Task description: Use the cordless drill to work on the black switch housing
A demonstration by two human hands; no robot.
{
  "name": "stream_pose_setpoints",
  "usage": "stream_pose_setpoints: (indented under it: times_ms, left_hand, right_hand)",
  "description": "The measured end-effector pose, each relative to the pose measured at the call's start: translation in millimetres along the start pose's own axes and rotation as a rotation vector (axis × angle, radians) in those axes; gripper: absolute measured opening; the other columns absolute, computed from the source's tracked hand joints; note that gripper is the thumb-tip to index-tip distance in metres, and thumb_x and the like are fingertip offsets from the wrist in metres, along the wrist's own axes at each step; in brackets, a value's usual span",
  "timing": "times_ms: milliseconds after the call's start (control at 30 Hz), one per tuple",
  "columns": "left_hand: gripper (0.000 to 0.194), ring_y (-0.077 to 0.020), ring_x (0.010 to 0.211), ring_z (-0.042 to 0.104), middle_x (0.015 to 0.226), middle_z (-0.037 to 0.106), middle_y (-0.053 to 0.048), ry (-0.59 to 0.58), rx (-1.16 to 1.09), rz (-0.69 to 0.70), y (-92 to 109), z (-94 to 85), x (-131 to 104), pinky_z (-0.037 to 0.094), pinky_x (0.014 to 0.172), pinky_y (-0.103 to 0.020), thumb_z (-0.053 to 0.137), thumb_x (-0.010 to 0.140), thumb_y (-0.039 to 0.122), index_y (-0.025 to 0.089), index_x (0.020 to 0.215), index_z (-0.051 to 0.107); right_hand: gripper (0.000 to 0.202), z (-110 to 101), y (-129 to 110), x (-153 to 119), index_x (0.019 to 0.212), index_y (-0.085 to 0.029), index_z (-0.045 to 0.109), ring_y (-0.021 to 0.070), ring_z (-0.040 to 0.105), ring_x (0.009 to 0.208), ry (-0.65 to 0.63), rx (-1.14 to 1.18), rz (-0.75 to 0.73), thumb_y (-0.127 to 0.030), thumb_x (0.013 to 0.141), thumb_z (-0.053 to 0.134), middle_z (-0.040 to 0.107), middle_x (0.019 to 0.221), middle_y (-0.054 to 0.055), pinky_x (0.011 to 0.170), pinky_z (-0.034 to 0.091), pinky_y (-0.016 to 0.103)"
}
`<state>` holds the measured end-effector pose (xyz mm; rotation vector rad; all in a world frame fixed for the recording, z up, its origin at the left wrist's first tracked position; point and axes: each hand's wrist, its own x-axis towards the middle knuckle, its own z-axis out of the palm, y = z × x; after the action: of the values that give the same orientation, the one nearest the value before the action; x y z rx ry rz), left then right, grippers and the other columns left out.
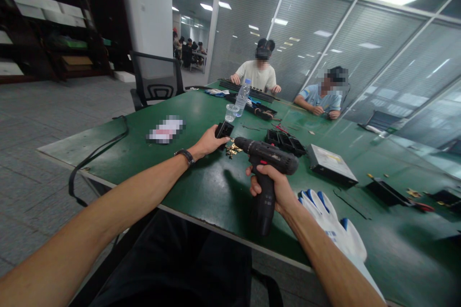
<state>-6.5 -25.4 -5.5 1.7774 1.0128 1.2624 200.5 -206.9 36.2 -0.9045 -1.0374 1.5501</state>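
My right hand (268, 182) is wrapped round the grip of a black cordless drill (275, 158), whose chuck points left. My left hand (210, 141) holds a small black box-like part (224, 129) just left of the drill's tip. Whether the tip touches the part, I cannot tell. Small brass-coloured pieces (233, 149) lie scattered on the green table (201, 187) below the drill's tip. Behind the black part stand a clear plastic cup (231, 113) and a clear bottle with a blue cap (242, 96).
White-and-blue gloves (336, 225) lie beside my right forearm. A black compartment tray (285, 143) and a silver-topped box (332, 165) sit to the right. A black strap (97, 148) crosses the left edge. Two people sit across the table, near long black parts (252, 91).
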Motion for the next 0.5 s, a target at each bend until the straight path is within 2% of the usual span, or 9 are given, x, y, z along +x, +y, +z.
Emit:
stream_pose_setpoints:
  times_ms: [367,500]
  left_hand:
    - [0.053,-0.0225,0.094,0.063,0.109,0.068,-0.009,-0.034,0.058,0.010,-3.9,0.3,1.8,0.051,0.087,-0.036,0.075,0.076,0.045,0.015,0.117,0.060]
    - [0.053,-0.0254,0.097,0.064,0.111,0.068,-0.011,-0.068,0.173,0.032,0.6,-1.8,1.5,0.050,0.089,-0.037,0.072,0.078,0.049,0.015,0.117,0.058]
  right_hand:
    - [0.018,0.0,1.6,0.6,0.084,-0.014,0.069,0.0156,0.048,0.041,0.014,0.003,-0.010,-0.030,0.082,0.063,0.057,0.048,0.001,0.046,0.045,0.030]
    - [0.016,0.4,1.0,0.5,0.084,-0.015,0.068,0.0144,0.047,0.041,0.013,0.000,-0.019,-0.030,0.081,0.063,0.059,0.053,0.002,0.047,0.045,0.030]
